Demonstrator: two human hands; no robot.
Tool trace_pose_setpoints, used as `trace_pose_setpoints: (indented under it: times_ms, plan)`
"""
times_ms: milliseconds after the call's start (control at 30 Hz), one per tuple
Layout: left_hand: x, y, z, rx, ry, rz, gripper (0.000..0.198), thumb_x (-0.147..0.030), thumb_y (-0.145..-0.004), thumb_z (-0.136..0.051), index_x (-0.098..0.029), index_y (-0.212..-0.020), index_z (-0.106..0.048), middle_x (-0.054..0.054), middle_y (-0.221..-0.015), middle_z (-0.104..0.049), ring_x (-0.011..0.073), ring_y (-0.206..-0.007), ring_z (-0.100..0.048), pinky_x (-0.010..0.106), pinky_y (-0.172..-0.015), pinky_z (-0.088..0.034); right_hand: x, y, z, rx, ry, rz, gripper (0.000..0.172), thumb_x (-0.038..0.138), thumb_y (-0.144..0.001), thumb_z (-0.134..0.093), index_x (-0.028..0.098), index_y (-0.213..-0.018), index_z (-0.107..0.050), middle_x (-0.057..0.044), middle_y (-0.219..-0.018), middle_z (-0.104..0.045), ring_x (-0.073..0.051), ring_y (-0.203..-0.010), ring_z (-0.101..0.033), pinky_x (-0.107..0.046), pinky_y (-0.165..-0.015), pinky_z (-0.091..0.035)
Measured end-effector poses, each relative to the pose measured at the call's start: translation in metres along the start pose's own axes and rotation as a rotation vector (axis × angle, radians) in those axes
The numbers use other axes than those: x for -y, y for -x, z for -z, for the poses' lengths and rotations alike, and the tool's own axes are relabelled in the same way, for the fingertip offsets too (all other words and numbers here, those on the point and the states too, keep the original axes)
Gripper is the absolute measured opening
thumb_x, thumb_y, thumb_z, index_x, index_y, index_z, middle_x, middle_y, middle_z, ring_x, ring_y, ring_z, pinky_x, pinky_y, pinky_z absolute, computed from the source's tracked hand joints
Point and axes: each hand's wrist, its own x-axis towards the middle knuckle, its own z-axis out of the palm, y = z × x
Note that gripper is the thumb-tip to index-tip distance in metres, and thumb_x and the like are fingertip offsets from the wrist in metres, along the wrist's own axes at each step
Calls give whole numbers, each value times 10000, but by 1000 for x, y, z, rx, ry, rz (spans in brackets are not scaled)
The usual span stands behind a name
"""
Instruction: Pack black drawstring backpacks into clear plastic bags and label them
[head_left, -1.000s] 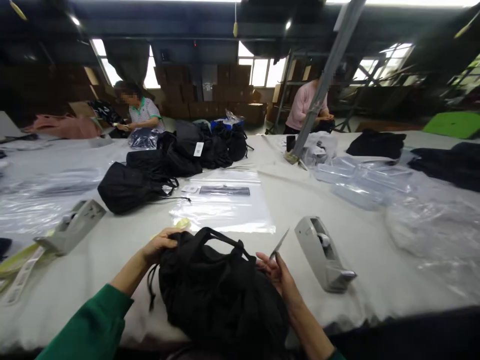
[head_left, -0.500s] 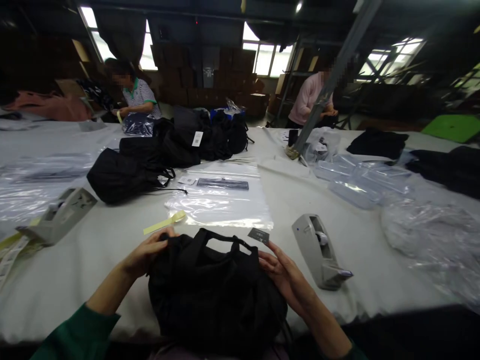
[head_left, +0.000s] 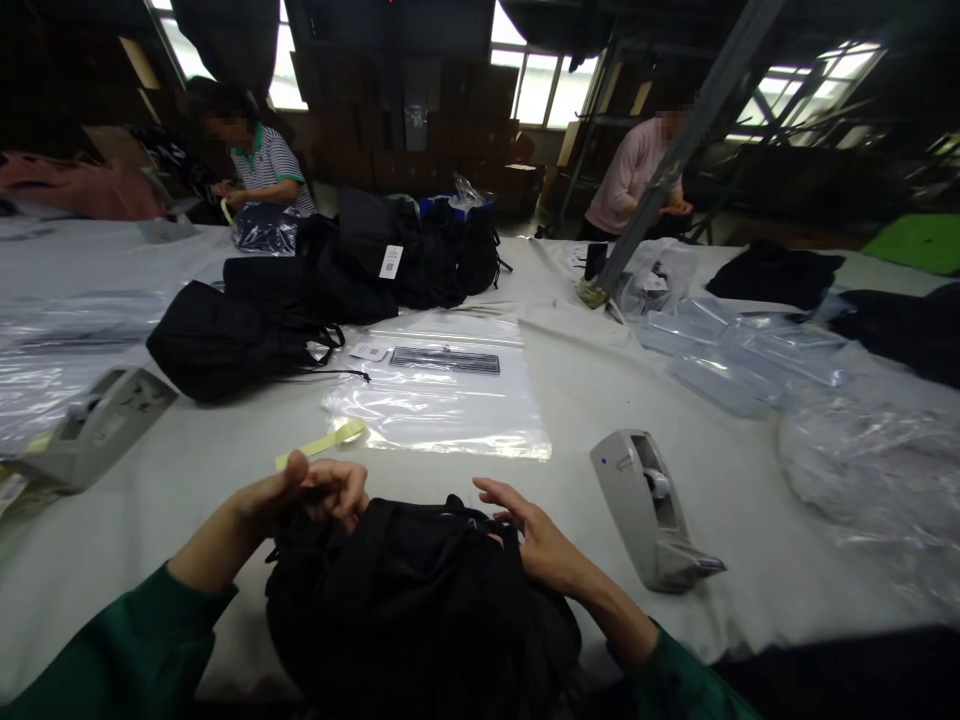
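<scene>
- We have the black bag point(head_left: 427, 610) before us, at the near edge of the bench point(head_left: 570, 350).
- Our left hand point(head_left: 330, 492) curls half open at its upper left; we cannot tell whether it grips cloth.
- Our right hand point(head_left: 536, 535), index finger extended, touches its upper right, any grip hidden.
- We see a grey tape dispenser point(head_left: 634, 500) rightward.

Nothing legible: the white tag point(head_left: 391, 262) on the black bags point(head_left: 337, 282) bears print too small to read.
</scene>
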Motion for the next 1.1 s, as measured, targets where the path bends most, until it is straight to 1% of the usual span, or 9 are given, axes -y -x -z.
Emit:
trace_pose_setpoints:
  times_ms: [133,233,333,433,533,633,833,933,1100]
  plan:
    - [-5,-24,3,11,10,187,606,-691,-809,-557,-168,-1115,-540,165,-1011,-706,207,-740,-679,222,-593,-467,4,-17,-3,132,-47,-38,537,335,-873,-635,255,-1389,-512,-101,-1426,-514,-290,-1280,-503,-467,-1053,-422]
    - [-6,-36,9,32,-59,281,747,-716,-785,-558,-152,-1270,-491,181,-994,-709,171,-615,-651,198,-511,-426,3,-27,-5,213,-58,-60,542,387,-871,-634,235,-1380,-530,-107,-1416,-530,-296,-1246,-537,-460,-1059,-423]
    - [-7,-46,15,-176,-207,308,693,-696,-815,-526,-143,-1230,-573,68,-716,-687,110,-434,-524,179,-417,-342,1,-33,-3,273,-20,-33,563,415,-852,-663,245,-1375,-542,-88,-1446,-504,-301,-1296,-491,-470,-1116,-356]
    - [-7,-61,14,-444,-561,194,420,-539,-837,-612,-181,-1035,-703,6,-651,-642,120,-501,-539,191,-463,-391,-2,-36,-1,258,-78,-35,538,405,-862,-655,260,-1369,-549,-63,-1427,-527,-293,-1309,-479,-477,-1126,-340]
    - [-1,-74,5,-284,-787,191,262,-429,-836,-647,-211,-938,-752,45,-907,-721,216,-825,-658,264,-730,-507,-6,-38,-3,200,-165,-9,476,400,-837,-683,281,-1292,-617,-40,-1289,-640,-288,-1205,-570,-453,-1061,-421]
    - [14,-79,1,-107,-756,314,325,-432,-907,-550,-212,-1060,-733,73,-1026,-727,275,-990,-652,335,-887,-491,-12,-41,-8,80,-239,-2,342,413,-825,-692,246,-1123,-710,-42,-1088,-717,-280,-1073,-635,-400,-953,-496]
    - [56,-64,32,-185,-719,259,382,-462,-939,-491,-251,-1181,-697,75,-1337,-603,301,-1227,-542,352,-1042,-414,-26,-43,-4,-123,-460,-190,310,406,-884,-637,197,-1105,-693,-18,-793,-716,-192,-738,-668,-299,-680,-534]
    - [59,-62,37,-186,-691,293,389,-458,-944,-482,-280,-1236,-669,39,-1478,-475,312,-1330,-450,359,-1091,-370,-27,-43,2,-149,-479,-204,280,403,-878,-649,192,-1047,-722,-26,-826,-729,-195,-754,-676,-327,-740,-541]
    - [37,-74,18,-107,-629,418,408,-452,-970,-431,-290,-1306,-597,10,-1286,-645,281,-1213,-561,343,-1044,-401,-23,-49,4,-233,-472,-146,263,402,-857,-683,193,-1006,-737,-41,-893,-744,-229,-882,-698,-388,-885,-536]
